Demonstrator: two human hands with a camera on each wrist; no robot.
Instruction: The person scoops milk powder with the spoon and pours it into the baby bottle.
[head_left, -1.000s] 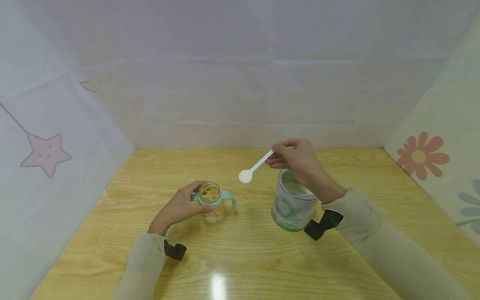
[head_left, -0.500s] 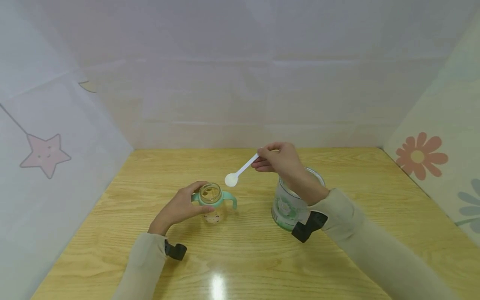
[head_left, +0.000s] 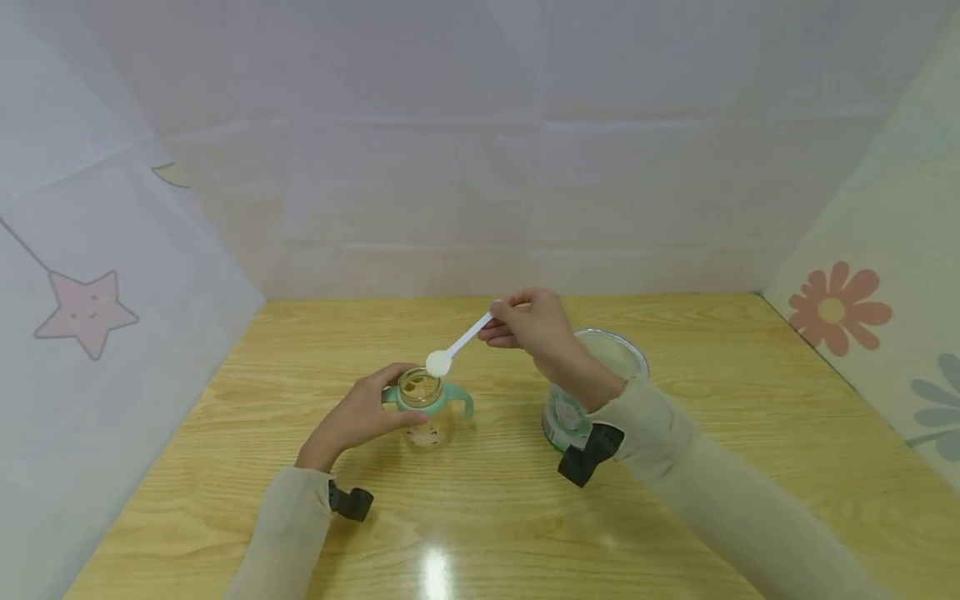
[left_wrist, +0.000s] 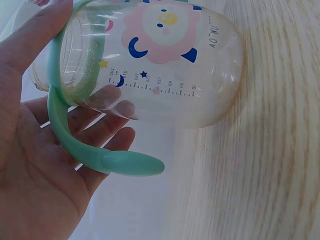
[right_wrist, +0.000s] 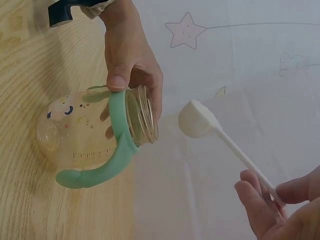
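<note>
My left hand grips a clear baby bottle around its green collar, thumb on one side and fingers on the other. The bottle stands upright and uncapped on the table, its green handles sticking out. My right hand pinches the end of a long white scoop between thumb and fingers. Pale powder fills the bowl of the scoop, which hovers just above the bottle's open mouth, apart from it in the right wrist view. Behind my right wrist stands an open powder can, partly hidden.
The wooden table meets a pale cloth backdrop at its far edge. Side panels carry a printed star and flower. A black wrist camera sits on my right sleeve, in front of the can.
My right hand has carried the powder-filled scoop leftward, from beside the can to above the bottle's mouth. My left hand and the bottle have stayed in place.
</note>
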